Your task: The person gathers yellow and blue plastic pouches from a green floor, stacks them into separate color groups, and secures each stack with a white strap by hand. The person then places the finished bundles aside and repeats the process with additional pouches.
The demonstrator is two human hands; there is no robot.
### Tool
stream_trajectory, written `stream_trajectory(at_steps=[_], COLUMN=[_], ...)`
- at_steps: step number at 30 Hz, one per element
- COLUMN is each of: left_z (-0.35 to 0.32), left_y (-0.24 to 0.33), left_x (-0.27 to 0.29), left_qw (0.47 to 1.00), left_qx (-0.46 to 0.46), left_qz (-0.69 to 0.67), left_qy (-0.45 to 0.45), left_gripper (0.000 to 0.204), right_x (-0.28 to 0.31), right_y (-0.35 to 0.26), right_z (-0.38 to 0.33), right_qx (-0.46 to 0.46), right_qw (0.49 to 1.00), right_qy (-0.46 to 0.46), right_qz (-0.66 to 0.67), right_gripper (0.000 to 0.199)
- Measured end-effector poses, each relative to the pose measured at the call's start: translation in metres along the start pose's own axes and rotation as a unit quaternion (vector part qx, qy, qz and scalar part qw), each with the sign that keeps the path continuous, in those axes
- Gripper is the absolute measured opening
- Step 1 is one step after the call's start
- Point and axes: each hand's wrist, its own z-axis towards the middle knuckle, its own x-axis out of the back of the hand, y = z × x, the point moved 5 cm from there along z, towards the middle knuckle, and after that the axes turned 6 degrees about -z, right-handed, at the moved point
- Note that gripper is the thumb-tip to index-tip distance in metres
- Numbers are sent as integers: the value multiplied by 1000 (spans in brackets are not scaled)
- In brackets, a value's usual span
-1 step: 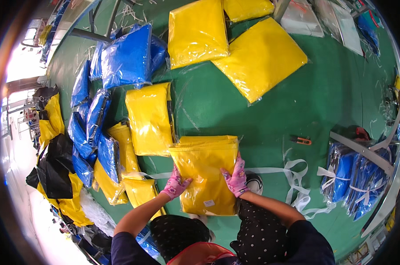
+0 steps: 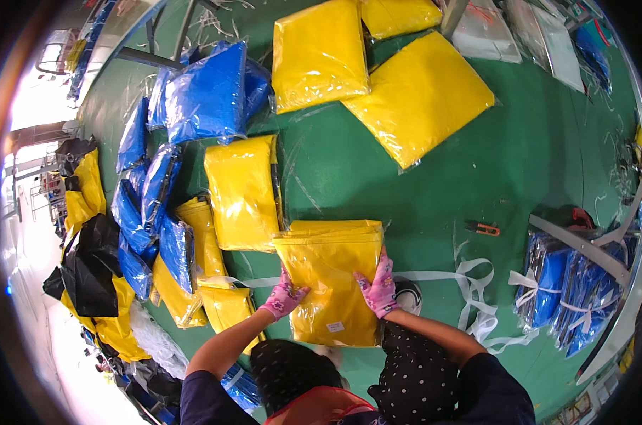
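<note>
A yellow folded sheet in see-through plastic (image 2: pixel 333 283), apparently several layers thick, lies in front of my knees with a small white label near its lower edge. My left hand (image 2: pixel 285 294), in a pink patterned glove, grips its left side, thumb on top. On the opposite side my right hand (image 2: pixel 377 289), gloved alike, clasps the edge with its thumb over the face. The fingers beneath are hidden. A white strap (image 2: pixel 434 273) runs across the floor behind the package and curls up to the right. Beyond my left hand lies another bagged yellow package (image 2: pixel 241 191).
Blue bagged packages (image 2: pixel 207 92) pile up at the left; bigger yellow ones (image 2: pixel 423 99) lie at the far side. Orange-handled thread snips (image 2: pixel 483 228) rest on the green floor. Tied blue bundles (image 2: pixel 547 283) stand right, beside a grey metal bar (image 2: pixel 579 248).
</note>
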Motion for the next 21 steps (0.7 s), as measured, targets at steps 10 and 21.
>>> stream_trajectory(at_steps=[10, 21], left_z=[18, 241], left_y=[-18, 265], left_x=[7, 65], left_qw=[928, 948], left_qx=[90, 139], left_qz=[361, -286], left_qy=[-11, 24], left_gripper=[78, 63], right_x=[11, 183], right_y=[4, 39], right_z=[12, 275], right_qx=[57, -264], right_qw=[998, 853], right_qy=[23, 244], right_qz=[7, 379], right_gripper=[84, 83])
